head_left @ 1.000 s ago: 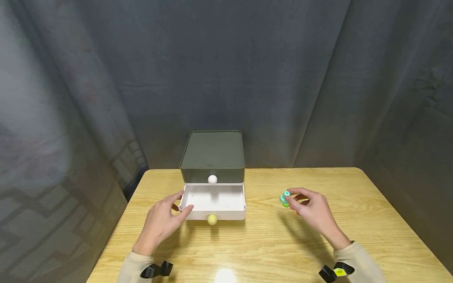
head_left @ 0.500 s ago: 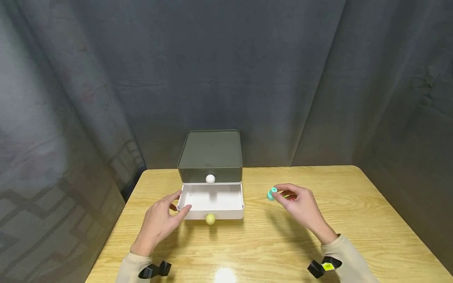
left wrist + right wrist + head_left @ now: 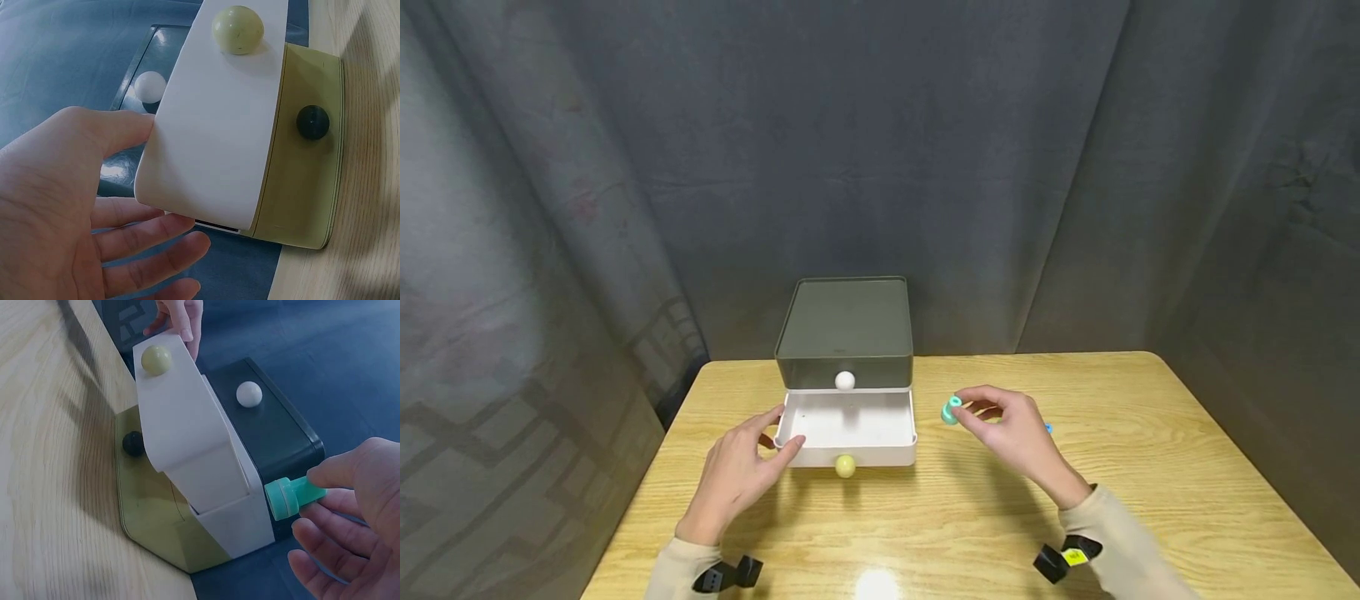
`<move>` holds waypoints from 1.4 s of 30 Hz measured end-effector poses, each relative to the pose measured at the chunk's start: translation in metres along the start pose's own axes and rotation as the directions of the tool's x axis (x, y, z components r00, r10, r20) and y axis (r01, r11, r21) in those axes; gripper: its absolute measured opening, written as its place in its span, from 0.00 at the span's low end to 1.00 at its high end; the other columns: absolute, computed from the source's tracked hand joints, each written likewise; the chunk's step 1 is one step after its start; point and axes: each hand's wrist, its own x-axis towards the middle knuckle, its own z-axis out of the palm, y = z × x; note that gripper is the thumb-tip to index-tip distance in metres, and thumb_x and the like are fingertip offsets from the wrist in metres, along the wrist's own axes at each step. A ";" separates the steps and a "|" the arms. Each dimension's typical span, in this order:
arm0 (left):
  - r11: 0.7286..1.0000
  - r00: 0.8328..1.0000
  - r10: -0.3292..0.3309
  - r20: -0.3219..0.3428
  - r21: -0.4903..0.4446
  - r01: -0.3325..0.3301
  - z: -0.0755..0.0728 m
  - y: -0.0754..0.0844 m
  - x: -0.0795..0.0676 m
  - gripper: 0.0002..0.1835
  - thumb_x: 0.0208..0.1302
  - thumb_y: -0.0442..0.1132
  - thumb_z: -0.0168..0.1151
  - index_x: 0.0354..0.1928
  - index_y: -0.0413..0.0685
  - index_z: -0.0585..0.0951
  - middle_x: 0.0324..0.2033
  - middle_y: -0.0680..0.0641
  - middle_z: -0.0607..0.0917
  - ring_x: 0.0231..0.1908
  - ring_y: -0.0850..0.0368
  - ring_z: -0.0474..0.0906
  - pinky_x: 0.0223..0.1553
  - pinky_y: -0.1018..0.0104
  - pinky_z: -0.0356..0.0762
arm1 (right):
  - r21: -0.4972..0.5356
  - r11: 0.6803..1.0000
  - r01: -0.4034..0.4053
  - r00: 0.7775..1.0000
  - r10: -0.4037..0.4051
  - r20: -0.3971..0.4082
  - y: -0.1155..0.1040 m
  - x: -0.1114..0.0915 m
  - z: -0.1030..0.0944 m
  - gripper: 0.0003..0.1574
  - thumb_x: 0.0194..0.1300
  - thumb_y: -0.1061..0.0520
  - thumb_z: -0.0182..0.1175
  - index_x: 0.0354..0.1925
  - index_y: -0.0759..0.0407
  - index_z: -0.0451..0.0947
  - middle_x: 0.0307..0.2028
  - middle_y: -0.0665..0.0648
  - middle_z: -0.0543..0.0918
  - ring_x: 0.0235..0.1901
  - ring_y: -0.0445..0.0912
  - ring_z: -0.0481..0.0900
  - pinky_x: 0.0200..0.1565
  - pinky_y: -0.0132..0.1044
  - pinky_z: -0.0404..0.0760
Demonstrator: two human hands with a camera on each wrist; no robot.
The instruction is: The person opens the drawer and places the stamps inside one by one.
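A small drawer cabinet [image 3: 853, 317] with a dark green top stands on the table, its white middle drawer [image 3: 883, 456] pulled out. Nothing lies on the part of the drawer floor that shows. My left hand [image 3: 739, 467] holds the drawer's left front corner, thumb at the front rim and fingers along the side. To the right of the drawer, my right hand [image 3: 1015, 429] pinches a small teal stamp [image 3: 951, 410] by its narrower stem. The stamp's wide round end [image 3: 282, 499] faces the cabinet in the right wrist view.
Behind the right hand, a small blue thing [image 3: 1049, 427] peeks out on the table [image 3: 1150, 467]. Below the white drawer is an olive drawer [image 3: 303, 187] with a black knob [image 3: 312, 122]. Grey curtains [image 3: 880, 167] hang behind and at both sides.
My right hand has moved left toward the drawer with the teal stamp, away from small coloured things at its earlier spot. The left hand stays at the drawer corner.
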 end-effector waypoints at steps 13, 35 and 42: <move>1.000 1.000 0.002 0.000 -0.002 -0.002 0.000 0.000 -0.001 0.36 0.70 0.63 0.67 0.71 0.49 0.81 0.56 0.45 0.90 0.42 0.55 0.89 0.38 0.55 0.82 | 0.045 0.999 0.024 0.999 -0.026 0.047 -0.012 0.005 0.020 0.11 0.66 0.57 0.75 0.47 0.54 0.91 0.41 0.51 0.93 0.37 0.42 0.87 0.41 0.32 0.85; 1.000 1.000 0.001 0.006 0.000 -0.001 0.000 -0.002 0.000 0.37 0.70 0.64 0.67 0.71 0.48 0.80 0.57 0.44 0.90 0.42 0.54 0.89 0.38 0.56 0.82 | 0.145 0.984 0.108 0.984 -0.127 0.128 -0.045 0.019 0.066 0.10 0.67 0.58 0.73 0.46 0.58 0.91 0.38 0.53 0.93 0.36 0.41 0.88 0.40 0.33 0.86; 1.000 1.000 0.003 0.003 0.001 -0.003 0.001 -0.001 0.000 0.37 0.70 0.64 0.67 0.71 0.48 0.80 0.56 0.45 0.90 0.42 0.55 0.89 0.37 0.58 0.81 | 0.141 0.982 0.129 0.972 -0.154 0.179 -0.055 0.025 0.084 0.10 0.68 0.57 0.72 0.46 0.59 0.91 0.37 0.52 0.92 0.37 0.42 0.88 0.41 0.30 0.85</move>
